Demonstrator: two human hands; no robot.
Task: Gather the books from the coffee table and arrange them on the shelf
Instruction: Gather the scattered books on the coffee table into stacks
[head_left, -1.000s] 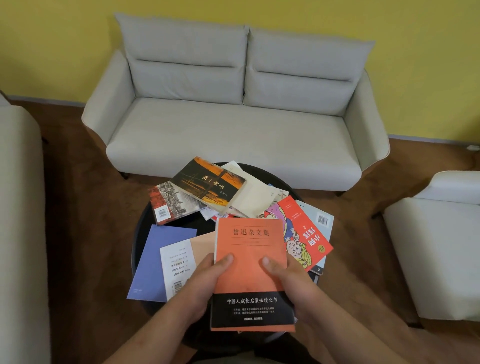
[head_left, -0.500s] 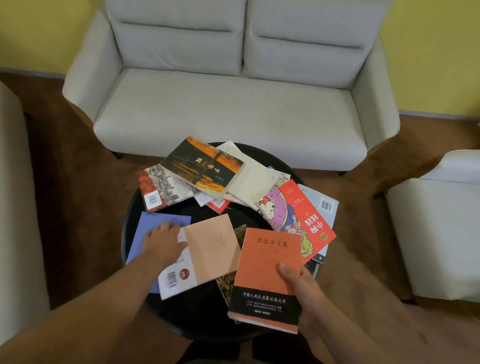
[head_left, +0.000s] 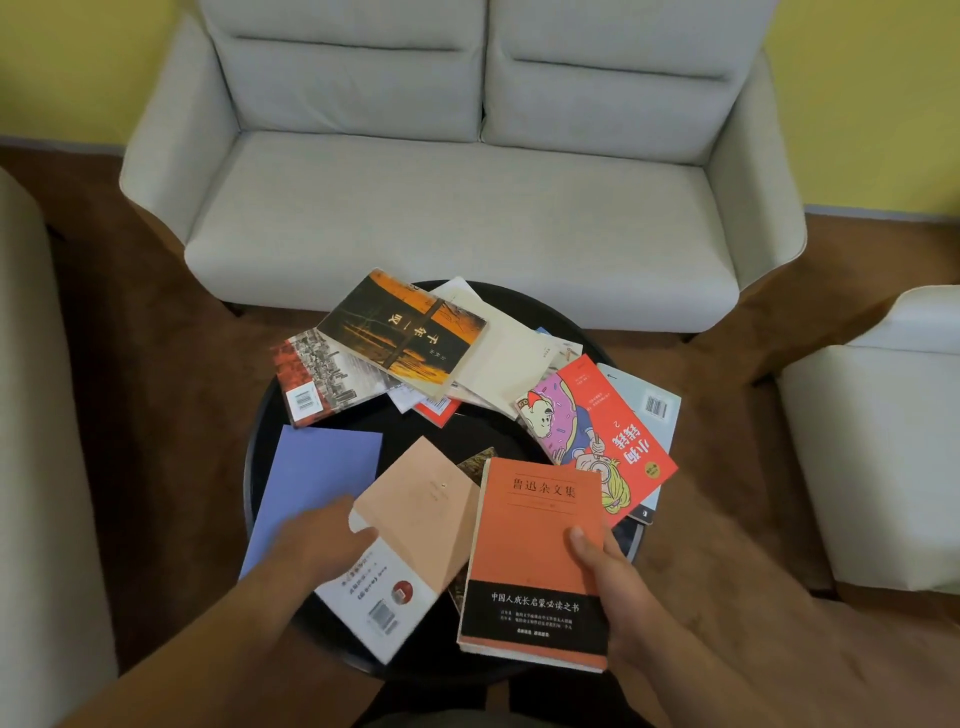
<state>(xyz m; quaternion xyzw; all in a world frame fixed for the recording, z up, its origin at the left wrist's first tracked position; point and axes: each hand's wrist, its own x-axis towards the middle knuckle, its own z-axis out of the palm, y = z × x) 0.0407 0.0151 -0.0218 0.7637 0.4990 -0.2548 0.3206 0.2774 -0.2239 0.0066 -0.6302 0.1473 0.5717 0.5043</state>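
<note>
Counter: round glossy black counter, strewn with thin paperbacks.
Right hand: fingers clasp matte orange-and-black rectangular paperback, above counter's near edge.
Left hand: fingers pinch tilted peach-and-white softcover, overlapping flat lilac book.

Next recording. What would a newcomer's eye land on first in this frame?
The orange-and-black book at bottom centre, held in the right hand over the near edge of the round black coffee table. Beside it the left hand grips a peach-and-white book, with a jumble of other books, a red cartoon cover among them, spread across the table before the grey sofa.
</note>
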